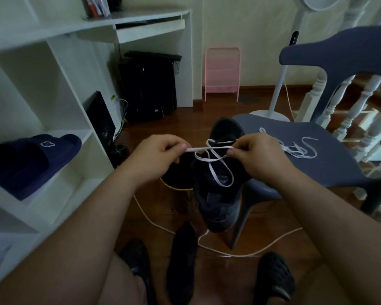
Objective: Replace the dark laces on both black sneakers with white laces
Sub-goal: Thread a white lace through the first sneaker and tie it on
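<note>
A black sneaker [218,201] leans off the front edge of the blue chair seat [312,164], toe down toward me. A white lace [211,160] runs through it, with loops hanging over its tongue. My left hand [161,154] pinches one end of this lace, and my right hand [260,155] pinches the other, holding a short stretch taut between them above the shoe. A second black sneaker [227,129] lies behind my hands on the seat. Another white lace [297,148] lies loose on the seat to the right.
White shelving stands at left with a navy slide sandal [31,161] in it. A dark shoe-like object [182,263] and a white cable [229,253] lie on the wooden floor between my feet in black clogs. A fan base and a white railing stand behind the chair.
</note>
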Demonstrator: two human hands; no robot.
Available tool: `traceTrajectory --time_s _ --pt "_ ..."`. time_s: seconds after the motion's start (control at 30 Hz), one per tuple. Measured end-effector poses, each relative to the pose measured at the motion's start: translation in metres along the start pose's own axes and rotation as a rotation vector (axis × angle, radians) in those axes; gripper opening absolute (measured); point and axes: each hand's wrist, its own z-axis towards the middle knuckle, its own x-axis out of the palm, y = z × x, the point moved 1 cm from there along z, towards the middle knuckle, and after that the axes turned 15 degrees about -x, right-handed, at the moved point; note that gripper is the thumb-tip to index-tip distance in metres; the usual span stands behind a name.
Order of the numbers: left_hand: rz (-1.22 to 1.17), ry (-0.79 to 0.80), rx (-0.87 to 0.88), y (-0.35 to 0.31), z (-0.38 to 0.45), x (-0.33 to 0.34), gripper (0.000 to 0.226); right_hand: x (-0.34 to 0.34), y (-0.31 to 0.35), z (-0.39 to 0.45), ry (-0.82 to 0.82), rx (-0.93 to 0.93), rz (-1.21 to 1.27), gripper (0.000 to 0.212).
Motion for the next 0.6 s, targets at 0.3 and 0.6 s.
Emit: traceTrajectory --time_s 0.3,0.6 --pt "-0.484 0.005 0.056 -0.012 0.0 0.018 0.021 0.005 0.004 -0.001 -0.002 -0.015 0.027 0.013" --pt "0.743 0.079 0.353 -0.012 0.01 0.045 0.013 0.008 0.012 -0.005 0.068 -0.069 0.012 0.016"
